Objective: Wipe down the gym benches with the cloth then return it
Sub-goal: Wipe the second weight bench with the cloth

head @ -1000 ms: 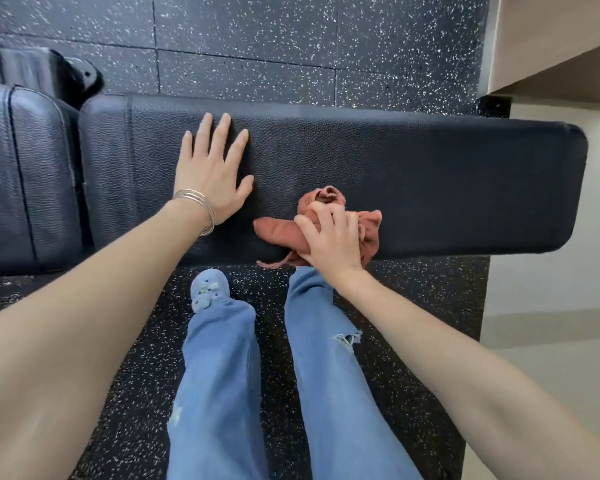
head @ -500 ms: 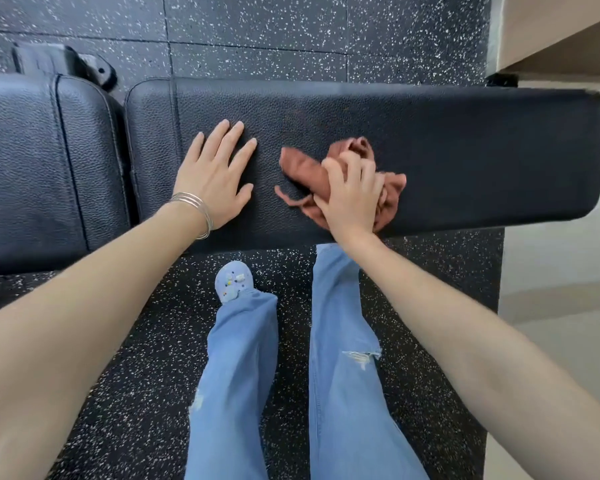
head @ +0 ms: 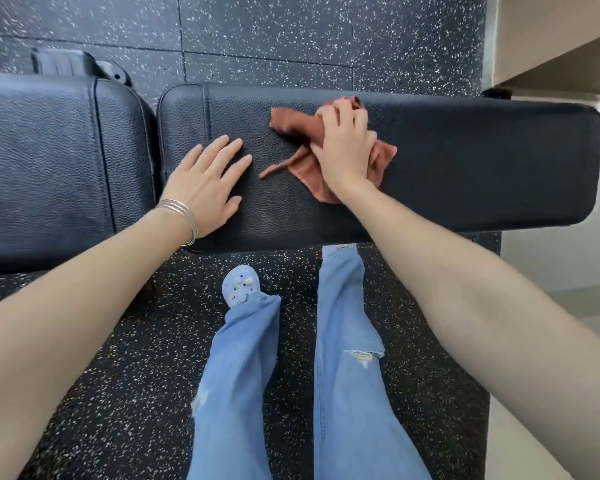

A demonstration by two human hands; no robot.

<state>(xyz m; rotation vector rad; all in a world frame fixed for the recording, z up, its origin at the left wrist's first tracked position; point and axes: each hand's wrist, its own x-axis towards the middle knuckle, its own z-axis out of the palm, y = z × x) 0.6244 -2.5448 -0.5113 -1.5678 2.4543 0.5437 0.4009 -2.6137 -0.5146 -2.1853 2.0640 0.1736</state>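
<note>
A long black padded bench runs across the head view. On its far half lies a bunched rust-red cloth. My right hand sits on top of the cloth with fingers curled into it, gripping it against the pad. To the left of the cloth, my left hand rests flat on the pad with fingers straight and spread, a set of thin bangles at the wrist. A loose tail of cloth trails toward my left hand without touching it.
A second black bench pad adjoins on the left across a narrow gap. Speckled black rubber floor lies beyond and below. My legs in blue jeans stand against the bench's near edge. A beige wall ledge is at upper right.
My right hand has pushed the cloth from the bench's near edge toward its far edge and a bit to the right. My left hand stays flat on the pad.
</note>
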